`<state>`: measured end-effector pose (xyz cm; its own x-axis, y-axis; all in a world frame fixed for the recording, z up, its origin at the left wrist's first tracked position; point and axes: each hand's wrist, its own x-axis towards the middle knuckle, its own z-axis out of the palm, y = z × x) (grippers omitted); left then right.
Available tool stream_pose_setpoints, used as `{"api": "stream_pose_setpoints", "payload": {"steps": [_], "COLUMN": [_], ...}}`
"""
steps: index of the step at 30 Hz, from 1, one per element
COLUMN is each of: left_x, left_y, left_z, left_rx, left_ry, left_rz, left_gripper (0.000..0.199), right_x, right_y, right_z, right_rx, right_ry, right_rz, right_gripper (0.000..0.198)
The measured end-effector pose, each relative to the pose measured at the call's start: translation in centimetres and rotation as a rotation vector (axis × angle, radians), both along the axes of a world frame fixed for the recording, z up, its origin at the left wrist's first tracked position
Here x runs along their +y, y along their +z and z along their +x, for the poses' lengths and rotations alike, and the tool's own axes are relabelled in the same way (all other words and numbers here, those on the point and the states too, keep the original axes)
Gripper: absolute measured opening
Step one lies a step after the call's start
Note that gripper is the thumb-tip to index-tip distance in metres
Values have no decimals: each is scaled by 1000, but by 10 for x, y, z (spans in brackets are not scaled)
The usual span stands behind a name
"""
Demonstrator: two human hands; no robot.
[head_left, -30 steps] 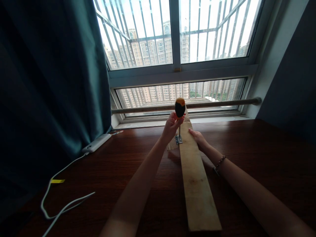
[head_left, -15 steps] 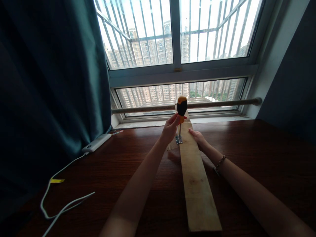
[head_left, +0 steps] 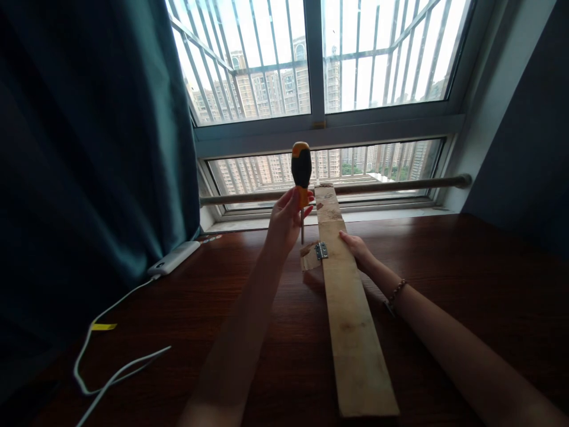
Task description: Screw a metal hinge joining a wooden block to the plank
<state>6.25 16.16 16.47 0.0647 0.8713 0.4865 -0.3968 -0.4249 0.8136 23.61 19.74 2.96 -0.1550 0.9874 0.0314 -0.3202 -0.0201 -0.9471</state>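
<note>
My left hand (head_left: 287,219) grips a screwdriver (head_left: 301,166) with a black and orange handle, held upright by the lower part of the handle. Its shaft points down, clear of the metal hinge (head_left: 321,250). That hinge lies across the left edge of a long wooden board (head_left: 351,320) and a small wooden piece (head_left: 310,256) beside it. On the board's right edge rests my right hand (head_left: 355,248), its thumb on top and the other fingers hidden below the side.
A white power strip (head_left: 175,258) with a pale cable (head_left: 82,356) lies on the dark wooden table (head_left: 195,320) at left, near a blue curtain (head_left: 146,148). A yellow tag (head_left: 104,327) sits by the cable. Beyond the board, a rail (head_left: 395,186) crosses in front of the window.
My left hand has lifted the screwdriver off the hinge and moved it up and to the left. My right hand stays at the board's edge.
</note>
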Motion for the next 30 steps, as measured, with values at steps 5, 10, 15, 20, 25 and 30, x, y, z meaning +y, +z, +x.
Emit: {"api": "stream_pose_setpoints", "payload": {"steps": [5, 10, 15, 20, 25, 30], "left_x": [-5, -7, -10, -12, -9, -5], "left_y": [16, -4, -77, -139, -159, -165], "left_z": [-28, -45, -72, -103, -112, -117], "left_rx": [-45, -51, 235, 545, 797, 1129], "left_ry": [-32, -4, 321, 550, 627, 774], "left_rz": [-247, -525, -604, -447, -337, -307], "left_gripper": [22, 15, 21, 24, 27, 27], "right_x": [-3, -6, -11, -14, -5, 3], "right_y": [2, 6, 10, 12, 3, -6], "right_z": [-1, -1, 0, 0, 2, 4], "right_rx": [-13, -44, -37, -6, -28, -25], "right_ry": [11, 18, 38, 44, -8, -31], "right_rz": [21, 11, 4, 24, 15, -12], "right_gripper": [29, 31, 29, 29, 31, 30]}}
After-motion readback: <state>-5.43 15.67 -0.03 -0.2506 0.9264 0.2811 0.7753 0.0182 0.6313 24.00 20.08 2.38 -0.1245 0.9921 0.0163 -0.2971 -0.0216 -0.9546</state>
